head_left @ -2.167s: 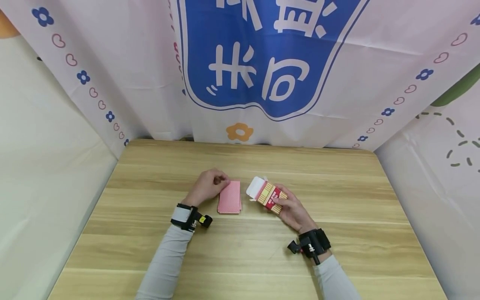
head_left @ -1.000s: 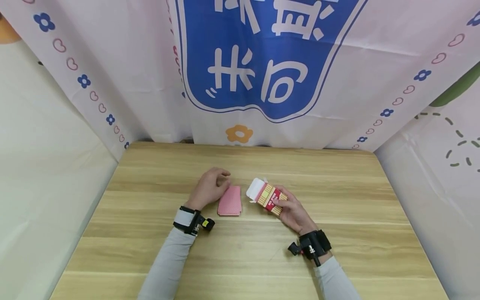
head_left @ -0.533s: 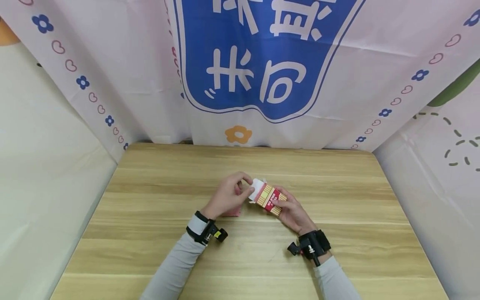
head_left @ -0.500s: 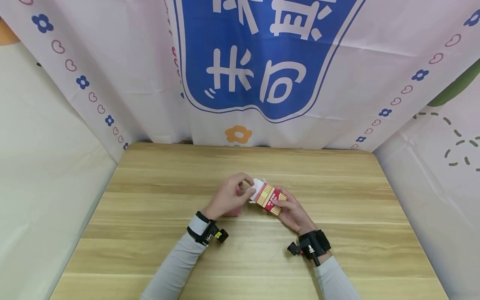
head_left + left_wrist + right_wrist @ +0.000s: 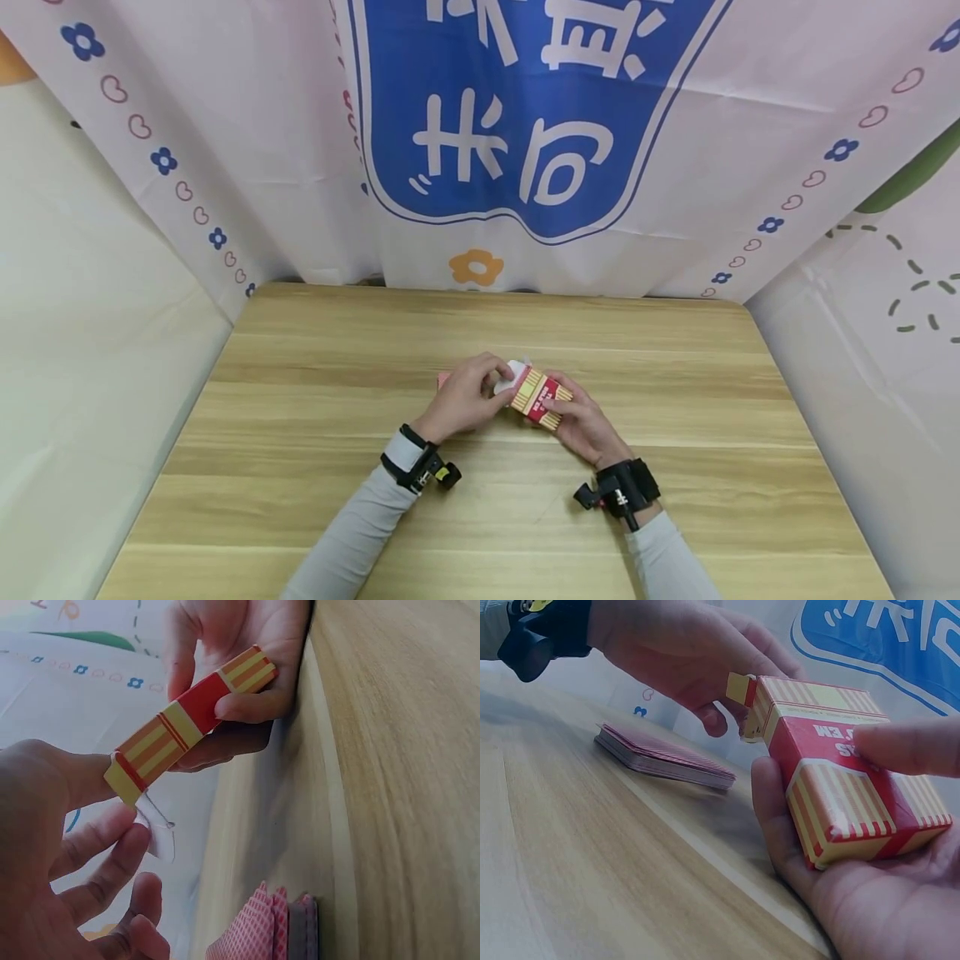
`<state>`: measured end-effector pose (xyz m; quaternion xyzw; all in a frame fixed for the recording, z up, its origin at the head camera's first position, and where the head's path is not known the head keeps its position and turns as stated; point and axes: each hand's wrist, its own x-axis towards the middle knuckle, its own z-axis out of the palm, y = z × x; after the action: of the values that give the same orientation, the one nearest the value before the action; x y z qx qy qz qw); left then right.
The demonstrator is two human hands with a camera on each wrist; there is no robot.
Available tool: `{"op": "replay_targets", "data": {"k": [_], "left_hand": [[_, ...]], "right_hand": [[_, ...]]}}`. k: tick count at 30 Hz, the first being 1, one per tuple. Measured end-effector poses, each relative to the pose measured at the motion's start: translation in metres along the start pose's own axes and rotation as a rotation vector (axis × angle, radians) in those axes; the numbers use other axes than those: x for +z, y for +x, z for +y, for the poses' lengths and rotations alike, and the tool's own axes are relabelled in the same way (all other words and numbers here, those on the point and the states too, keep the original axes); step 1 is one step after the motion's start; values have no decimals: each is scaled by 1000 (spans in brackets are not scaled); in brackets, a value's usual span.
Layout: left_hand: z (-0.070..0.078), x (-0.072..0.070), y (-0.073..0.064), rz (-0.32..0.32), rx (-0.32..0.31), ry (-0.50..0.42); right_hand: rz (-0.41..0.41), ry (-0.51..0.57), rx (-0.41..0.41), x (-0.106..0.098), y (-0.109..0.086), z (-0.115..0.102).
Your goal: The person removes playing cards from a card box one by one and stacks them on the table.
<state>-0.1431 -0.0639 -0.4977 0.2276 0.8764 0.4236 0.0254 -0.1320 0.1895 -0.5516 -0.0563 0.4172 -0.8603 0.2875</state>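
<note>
My right hand [image 5: 588, 421] grips a red and yellow striped card box [image 5: 542, 400], thumb across its red front and fingers underneath. The box is tilted, its end with the white flap [image 5: 507, 379] towards the left hand. My left hand [image 5: 467, 398] has come up to that end, and its thumb and forefinger pinch about the flaps there. In the left wrist view a yellow side tab [image 5: 120, 780] lies between thumb and forefinger, the other fingers loosely bent. A stack of pink-backed playing cards [image 5: 664, 759] lies on the table below the left hand, which mostly covers it in the head view.
The wood-grain table [image 5: 337, 358] extends around both hands. A white printed curtain [image 5: 315, 208] hangs behind it, with pale cloth at both sides. Each wrist wears a black strap with a small camera, such as the left wrist camera [image 5: 448, 475].
My left hand has left the card stack and moved right to the box's flap end, now covering most of the cards. The right hand and the box have stayed nearly still.
</note>
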Motion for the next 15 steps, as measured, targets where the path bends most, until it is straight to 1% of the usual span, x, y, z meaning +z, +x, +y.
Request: {"op": "replay_targets", "data": {"k": [2, 6, 10, 15], "left_hand": [[-1, -1, 0, -4, -17, -2], [-3, -5, -1, -3, -30, -12], [-4, -11, -1, 14, -29, -33], [-4, -18, 1, 25, -31, -71]], "right_hand": [[1, -1, 1, 1, 0, 0], [-6, -4, 2, 2, -1, 0], [-15, -12, -2, 3, -2, -1], [-6, -4, -9, 1, -2, -1]]}}
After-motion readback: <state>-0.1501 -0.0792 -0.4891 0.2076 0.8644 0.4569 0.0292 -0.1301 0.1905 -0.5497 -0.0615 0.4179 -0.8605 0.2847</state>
